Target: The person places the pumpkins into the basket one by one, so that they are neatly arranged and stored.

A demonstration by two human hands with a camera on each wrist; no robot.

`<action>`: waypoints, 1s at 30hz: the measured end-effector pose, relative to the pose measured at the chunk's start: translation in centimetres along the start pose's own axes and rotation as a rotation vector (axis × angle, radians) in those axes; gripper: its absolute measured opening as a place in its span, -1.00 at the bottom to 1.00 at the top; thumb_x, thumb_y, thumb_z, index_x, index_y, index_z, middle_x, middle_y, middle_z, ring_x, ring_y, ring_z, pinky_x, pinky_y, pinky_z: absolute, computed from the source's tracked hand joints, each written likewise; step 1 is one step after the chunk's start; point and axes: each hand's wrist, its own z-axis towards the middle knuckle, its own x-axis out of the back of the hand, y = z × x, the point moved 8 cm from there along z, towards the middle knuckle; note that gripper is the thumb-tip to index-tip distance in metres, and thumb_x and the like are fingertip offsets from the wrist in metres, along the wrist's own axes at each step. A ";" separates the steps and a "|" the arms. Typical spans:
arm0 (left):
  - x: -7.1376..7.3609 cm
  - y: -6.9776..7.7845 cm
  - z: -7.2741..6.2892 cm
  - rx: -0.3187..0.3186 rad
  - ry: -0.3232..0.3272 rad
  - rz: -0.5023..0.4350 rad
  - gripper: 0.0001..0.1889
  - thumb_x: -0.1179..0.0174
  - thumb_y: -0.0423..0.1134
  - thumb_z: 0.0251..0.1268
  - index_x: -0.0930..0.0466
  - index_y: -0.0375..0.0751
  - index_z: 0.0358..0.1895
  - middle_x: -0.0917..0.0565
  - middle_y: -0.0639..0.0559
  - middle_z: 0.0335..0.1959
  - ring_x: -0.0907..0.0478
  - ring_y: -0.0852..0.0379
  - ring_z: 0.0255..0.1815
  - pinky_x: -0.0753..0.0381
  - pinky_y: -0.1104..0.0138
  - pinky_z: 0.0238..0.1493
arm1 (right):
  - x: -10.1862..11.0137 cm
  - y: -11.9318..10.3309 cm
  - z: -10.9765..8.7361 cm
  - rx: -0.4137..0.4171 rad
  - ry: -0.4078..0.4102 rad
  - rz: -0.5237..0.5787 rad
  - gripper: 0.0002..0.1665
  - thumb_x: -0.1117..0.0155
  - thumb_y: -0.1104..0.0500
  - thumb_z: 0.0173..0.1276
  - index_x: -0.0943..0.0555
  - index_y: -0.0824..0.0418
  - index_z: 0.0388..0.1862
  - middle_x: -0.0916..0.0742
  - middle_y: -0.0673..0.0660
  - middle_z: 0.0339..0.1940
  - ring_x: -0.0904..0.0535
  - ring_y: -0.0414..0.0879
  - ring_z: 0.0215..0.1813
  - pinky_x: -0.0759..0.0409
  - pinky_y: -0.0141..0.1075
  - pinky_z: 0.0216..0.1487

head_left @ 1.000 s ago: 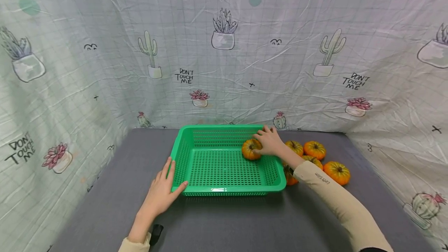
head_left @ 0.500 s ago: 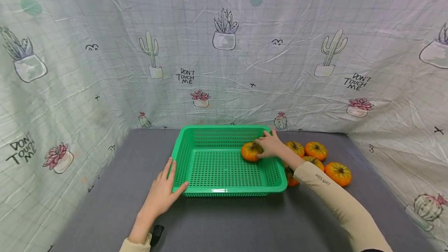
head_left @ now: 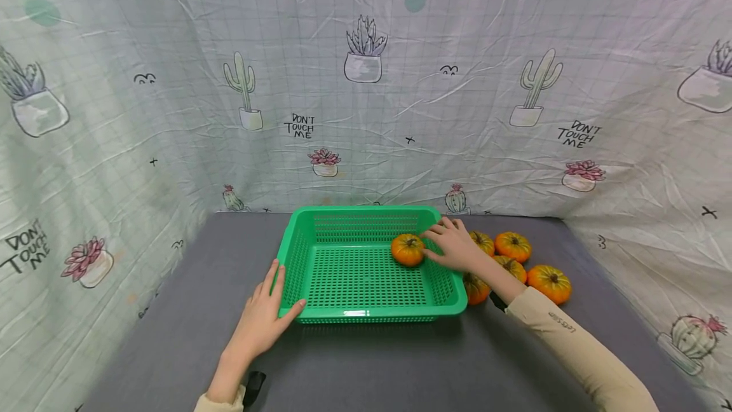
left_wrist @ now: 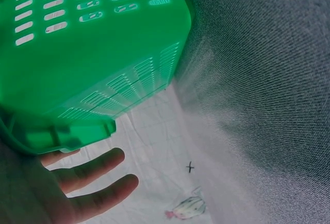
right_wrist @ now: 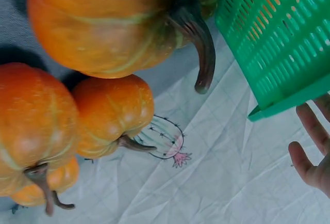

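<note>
A green plastic basket with slotted walls stands on the grey table. One orange pumpkin rests inside it, toward the back right. My right hand is over the basket's right rim, its fingers spread just right of that pumpkin and holding nothing. At the basket's left front corner my left hand rests on the rim with straight fingers. In the left wrist view, fingers extend below the basket's rim. The right wrist view shows part of the right hand beside the basket's edge.
Several more pumpkins sit on the table right of the basket, partly behind the right forearm. A patterned cloth hangs behind the table and along both sides.
My right hand has let go of the pumpkin in the basket and drawn back to the right. The left hand stays at the rim.
</note>
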 end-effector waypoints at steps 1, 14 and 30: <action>0.0 0.0 0.0 -0.001 0.002 0.000 -0.15 0.03 0.19 0.20 0.09 -0.29 0.39 0.09 -0.18 0.43 -0.21 -0.30 0.23 -0.27 -0.20 -0.03 | 0.3 -0.1 -0.3 0.001 0.010 0.000 -0.66 -0.27 0.04 0.13 -0.60 0.10 -0.10 -0.66 0.08 -0.16 -0.39 0.05 -0.06 -0.27 0.03 -0.06; 0.0 0.0 0.1 0.003 -0.010 -0.013 -0.15 0.06 0.21 0.21 0.10 -0.28 0.40 0.11 -0.17 0.43 -0.19 -0.30 0.25 -0.25 -0.21 -0.01 | 2.1 -0.7 -4.1 0.025 0.141 0.031 -0.70 -0.34 0.09 0.05 -0.62 0.07 -0.18 -0.67 0.05 -0.21 -0.39 -0.03 -0.15 -0.28 -0.09 -0.18; 0.0 0.1 0.0 0.015 -0.024 -0.025 -0.14 0.06 0.21 0.21 0.11 -0.29 0.40 0.12 -0.18 0.43 -0.16 -0.34 0.25 -0.23 -0.25 -0.02 | 2.7 -0.3 -7.8 -0.084 0.228 0.125 -0.59 -0.31 0.15 0.08 -0.57 0.12 -0.03 -0.65 0.06 -0.13 -0.41 -0.06 -0.14 -0.26 -0.20 -0.25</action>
